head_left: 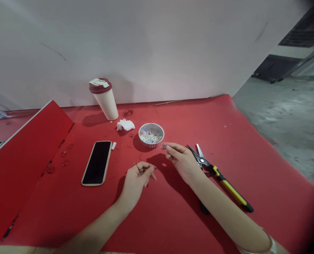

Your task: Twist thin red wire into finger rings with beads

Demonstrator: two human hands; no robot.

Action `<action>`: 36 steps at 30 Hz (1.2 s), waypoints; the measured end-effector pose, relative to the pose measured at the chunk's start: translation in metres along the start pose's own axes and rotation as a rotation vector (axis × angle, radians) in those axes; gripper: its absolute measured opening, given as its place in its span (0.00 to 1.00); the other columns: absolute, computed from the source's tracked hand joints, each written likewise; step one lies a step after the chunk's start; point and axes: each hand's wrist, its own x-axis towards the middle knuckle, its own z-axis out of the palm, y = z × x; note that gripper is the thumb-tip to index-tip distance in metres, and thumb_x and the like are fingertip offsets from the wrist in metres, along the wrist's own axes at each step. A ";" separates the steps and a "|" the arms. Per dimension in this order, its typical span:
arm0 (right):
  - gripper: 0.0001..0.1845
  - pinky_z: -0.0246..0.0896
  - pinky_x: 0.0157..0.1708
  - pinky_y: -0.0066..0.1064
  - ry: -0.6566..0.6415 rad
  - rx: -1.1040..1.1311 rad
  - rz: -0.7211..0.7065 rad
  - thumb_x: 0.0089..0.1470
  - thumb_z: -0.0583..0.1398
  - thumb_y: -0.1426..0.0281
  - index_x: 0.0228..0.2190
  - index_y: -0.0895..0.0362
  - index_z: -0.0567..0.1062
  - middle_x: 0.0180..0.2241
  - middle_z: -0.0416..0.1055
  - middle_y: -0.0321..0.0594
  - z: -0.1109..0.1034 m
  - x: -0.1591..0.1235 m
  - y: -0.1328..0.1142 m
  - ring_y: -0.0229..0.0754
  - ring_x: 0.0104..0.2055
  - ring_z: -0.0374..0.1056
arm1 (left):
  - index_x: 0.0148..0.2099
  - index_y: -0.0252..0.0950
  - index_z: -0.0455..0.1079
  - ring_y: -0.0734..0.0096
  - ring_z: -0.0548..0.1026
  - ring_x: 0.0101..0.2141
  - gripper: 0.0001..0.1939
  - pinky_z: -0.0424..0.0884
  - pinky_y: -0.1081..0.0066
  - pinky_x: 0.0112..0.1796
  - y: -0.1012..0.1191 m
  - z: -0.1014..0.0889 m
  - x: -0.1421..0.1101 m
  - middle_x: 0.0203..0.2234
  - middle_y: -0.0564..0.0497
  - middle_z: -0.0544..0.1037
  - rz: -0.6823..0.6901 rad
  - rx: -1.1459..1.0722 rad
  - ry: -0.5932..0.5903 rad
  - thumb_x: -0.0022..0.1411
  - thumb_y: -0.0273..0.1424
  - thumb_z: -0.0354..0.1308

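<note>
The small bluish bead (164, 147) is at the fingertips of the right hand (173, 151), just to the near right of the metal bowl (150, 145); its long axis seems to run left to right, but it is too small for certainty. Right thumb and forefinger pinch it, the forearm reaching in from the near right. The left hand (151, 169), wrist bent to the right, pinches a thin reddish thing (153, 167), hard to make out. The right arm partly hides the scissors (200, 151).
</note>
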 end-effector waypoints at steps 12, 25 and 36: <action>0.09 0.56 0.25 0.27 0.000 -0.040 0.002 0.41 0.67 0.65 0.29 0.53 0.81 0.30 0.75 0.37 0.000 0.000 0.000 0.32 0.24 0.58 | 0.30 0.33 0.69 0.83 0.56 0.15 0.11 0.55 0.75 0.20 0.000 0.000 0.001 0.18 0.55 0.72 -0.015 -0.013 -0.005 0.53 0.37 0.58; 0.05 0.58 0.35 0.32 -0.042 -0.388 -0.259 0.50 0.62 0.66 0.30 0.53 0.77 0.28 0.71 0.36 0.000 -0.004 -0.001 0.38 0.30 0.62 | 0.27 0.33 0.68 0.83 0.54 0.15 0.12 0.53 0.76 0.20 0.002 0.000 0.000 0.17 0.56 0.70 -0.030 0.032 -0.014 0.54 0.38 0.58; 0.14 0.61 0.36 0.33 -0.168 -0.222 -0.089 0.45 0.65 0.67 0.37 0.52 0.73 0.31 0.72 0.36 0.006 -0.007 0.000 0.37 0.31 0.66 | 0.31 0.32 0.70 0.84 0.57 0.15 0.10 0.53 0.76 0.20 0.000 -0.001 0.001 0.20 0.53 0.74 0.054 -0.019 -0.021 0.55 0.36 0.57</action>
